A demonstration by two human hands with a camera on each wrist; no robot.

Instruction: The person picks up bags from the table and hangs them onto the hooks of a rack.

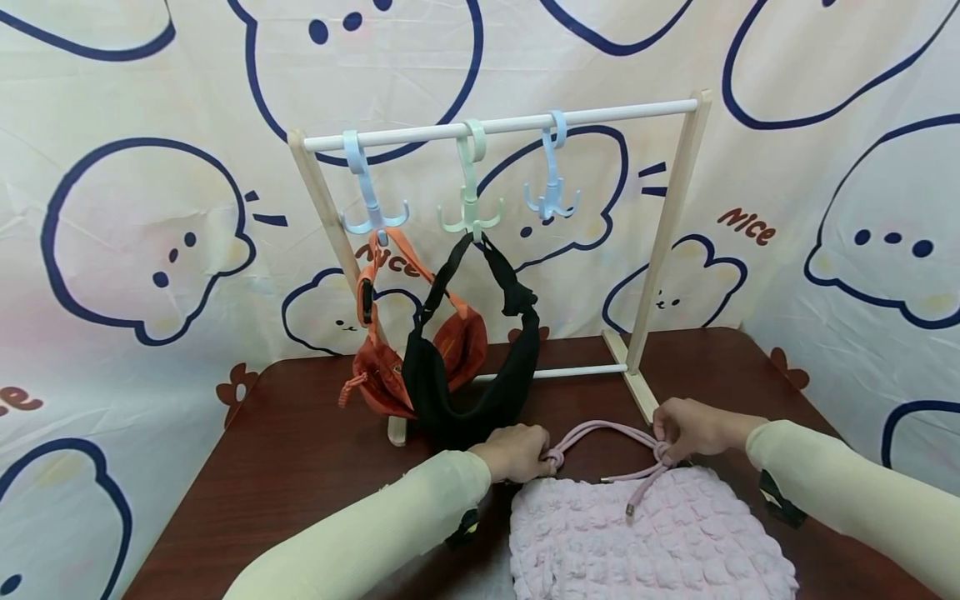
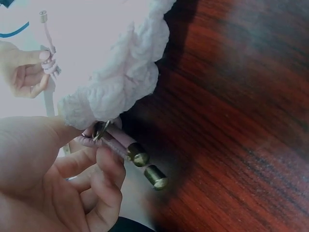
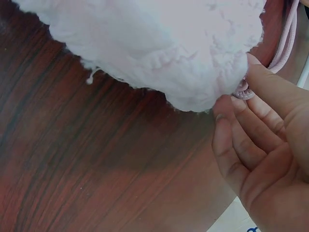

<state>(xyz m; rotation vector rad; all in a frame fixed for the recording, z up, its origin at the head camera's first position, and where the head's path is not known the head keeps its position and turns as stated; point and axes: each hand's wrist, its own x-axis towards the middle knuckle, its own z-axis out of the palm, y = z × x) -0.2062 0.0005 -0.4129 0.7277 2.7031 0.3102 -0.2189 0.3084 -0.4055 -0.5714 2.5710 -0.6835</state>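
A pale pink, puffy quilted handbag [image 1: 645, 533] lies at the front of the table, its knotted pink cord handle [image 1: 600, 426] arching beyond the top edge. My left hand [image 1: 513, 454] pinches the bag's top left corner at the handle knot. In the left wrist view, a metal ring [image 2: 102, 130] and brass-coloured cord tips [image 2: 156, 177] show beside those fingers. At the top right corner, my right hand [image 1: 693, 429] pinches the bag by the other knot. The right wrist view shows thumb and fingers around the corner, partly hidden by the puffy fabric [image 3: 193, 72].
Behind the bag stands a wood-and-white rack [image 1: 645, 250]. On its bar hang a left blue hook [image 1: 367, 187], a green hook [image 1: 470, 187] and a right blue hook [image 1: 552, 171]. An orange bag [image 1: 382, 375] and a black bag [image 1: 480, 421] hang at the left and middle hooks.
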